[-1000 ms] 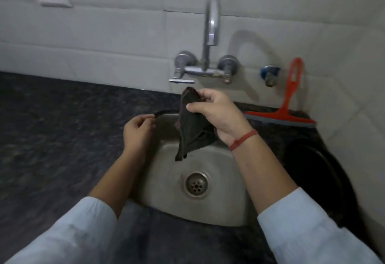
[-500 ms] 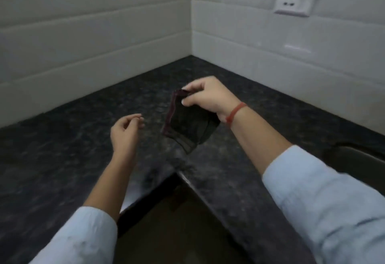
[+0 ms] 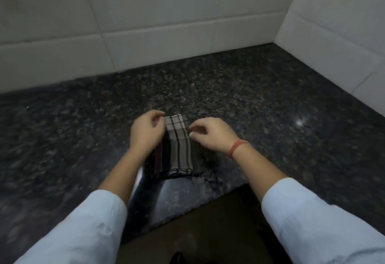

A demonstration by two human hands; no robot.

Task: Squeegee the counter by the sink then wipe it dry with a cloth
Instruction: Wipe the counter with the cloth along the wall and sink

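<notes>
A folded plaid cloth, grey-brown with dark stripes, lies flat on the dark speckled granite counter. My left hand pinches the cloth's upper left edge with curled fingers. My right hand, with a red band on its wrist, has thumb and forefinger curled at the cloth's upper right edge and pinches it there. A darker layer of the cloth spreads out under my right hand. Neither the squeegee nor the sink is in view.
White tiled walls meet in a corner at the back right of the counter. The counter's front edge forms an inner corner just below the cloth, with dark floor beneath. A wet glossy streak shows beside my left forearm.
The view swung left from the sink to the counter corner. The cloth, held up in my right hand, now lies on the counter, and my left hand has taken hold of it too.
</notes>
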